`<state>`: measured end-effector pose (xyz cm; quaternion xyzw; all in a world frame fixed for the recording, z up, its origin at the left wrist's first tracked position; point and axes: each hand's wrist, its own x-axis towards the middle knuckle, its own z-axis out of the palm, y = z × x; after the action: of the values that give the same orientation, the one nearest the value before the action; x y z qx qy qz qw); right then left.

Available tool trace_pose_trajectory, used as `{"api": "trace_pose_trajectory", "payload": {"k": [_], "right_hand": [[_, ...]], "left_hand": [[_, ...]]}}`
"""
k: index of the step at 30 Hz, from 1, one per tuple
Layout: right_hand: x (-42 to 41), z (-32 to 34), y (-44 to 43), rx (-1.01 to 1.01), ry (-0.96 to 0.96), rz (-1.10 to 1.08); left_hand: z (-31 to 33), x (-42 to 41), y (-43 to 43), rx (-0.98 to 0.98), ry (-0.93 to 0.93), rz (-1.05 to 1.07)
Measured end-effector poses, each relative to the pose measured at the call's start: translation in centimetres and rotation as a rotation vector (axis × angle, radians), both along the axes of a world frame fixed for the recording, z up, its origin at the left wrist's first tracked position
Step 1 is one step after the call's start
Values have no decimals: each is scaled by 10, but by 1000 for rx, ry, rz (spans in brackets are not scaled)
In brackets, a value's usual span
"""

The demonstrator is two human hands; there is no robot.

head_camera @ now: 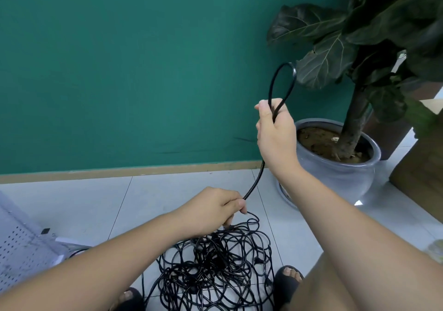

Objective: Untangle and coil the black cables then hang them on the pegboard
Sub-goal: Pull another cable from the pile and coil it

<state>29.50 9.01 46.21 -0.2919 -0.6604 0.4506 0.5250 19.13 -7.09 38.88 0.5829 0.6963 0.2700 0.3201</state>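
Observation:
A tangled heap of black cables (213, 270) lies on the tiled floor between my feet. My right hand (275, 133) is raised in front of the green wall and grips one black cable, whose small loop (282, 80) stands up above the fist. From that hand the same cable runs down to my left hand (215, 209), which pinches it just above the heap. The white pegboard (16, 250) lies flat on the floor at the lower left.
A large potted plant in a grey ceramic pot (340, 167) stands at the right, close behind my right hand. Brown furniture (422, 171) fills the far right edge. My sandalled feet (287, 279) flank the heap. A wooden skirting runs along the wall's base.

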Motion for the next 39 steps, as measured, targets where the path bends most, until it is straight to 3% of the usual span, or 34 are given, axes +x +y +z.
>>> {"api": "trace_pose_trajectory", "payload": {"k": [4, 8, 10, 14, 18, 21, 24, 32, 39], "right_hand": [[3, -11, 13, 188, -240, -73], [-7, -24, 6, 205, -465, 99], [-12, -32, -7, 161, -562, 231], [-9, -35, -38, -93, -520, 575], [-4, -27, -55, -172, -585, 714], [0, -23, -59, -188, -626, 834], [4, -22, -57, -187, -695, 864], [10, -20, -52, -43, -764, 779], [13, -22, -49, 142, -791, 714]], "left_hand": [[21, 0, -9, 144, 146, 33], [43, -18, -18, 295, 176, 27], [53, -31, -22, 378, 175, 71], [66, -45, -30, 450, 107, 191], [73, -53, -32, 553, 57, 329], [74, -65, -33, 675, 310, 337], [70, -74, -31, 741, 506, 211], [67, -90, -21, 689, 682, 92], [61, -90, -22, 447, 49, 301]]}}
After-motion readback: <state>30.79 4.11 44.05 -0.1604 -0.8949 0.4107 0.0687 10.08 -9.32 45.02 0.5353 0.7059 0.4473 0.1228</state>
